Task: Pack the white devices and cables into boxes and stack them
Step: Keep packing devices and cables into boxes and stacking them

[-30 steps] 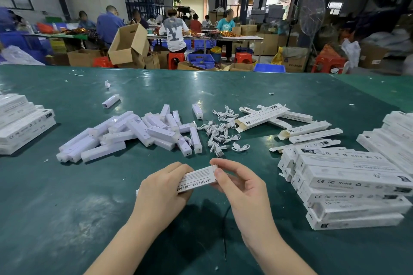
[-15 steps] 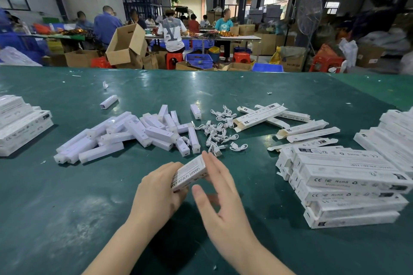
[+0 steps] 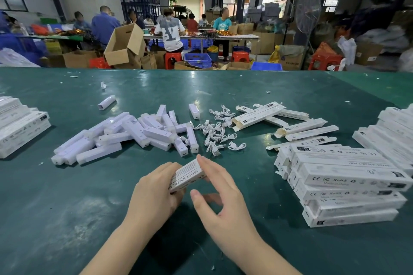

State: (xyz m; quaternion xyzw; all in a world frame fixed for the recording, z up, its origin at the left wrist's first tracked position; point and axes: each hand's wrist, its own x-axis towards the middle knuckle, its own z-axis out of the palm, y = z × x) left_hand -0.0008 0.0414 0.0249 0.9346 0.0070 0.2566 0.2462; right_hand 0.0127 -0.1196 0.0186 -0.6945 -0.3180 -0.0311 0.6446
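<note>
Held in the left hand (image 3: pixel 156 194), the small printed box (image 3: pixel 186 177) points away from the person and a little upward, just above the green table (image 3: pixel 67 219). Its fingers are curled around the near end of the box. The right hand (image 3: pixel 220 198) is open, with straight fingers that lie along the far end of the box, and the thumb is spread below, apart from it. I cannot tell if the end flap is closed, because the fingers cover it.

My judgement is that the person closes this box before it goes on a stack. To do it well, the left hand should keep the box steady while the right fingers press the flap flat into the end, so the box does not open later in the stack. The grip should not squeeze the thin carton.

Both forearms come from the near edge of the table and meet in the middle, with the wrists low.

Beyond the hands lies the pile of white devices (image 3: pixel 134 131), and beside it, to the right, the loose white cables (image 3: pixel 219 131). Further right are some empty boxes (image 3: pixel 257 116) lying open. The stack of packed boxes (image 3: pixel 348 185) stands at the right, near the right hand. Another stack (image 3: pixel 20 127) is at the left edge.
</note>
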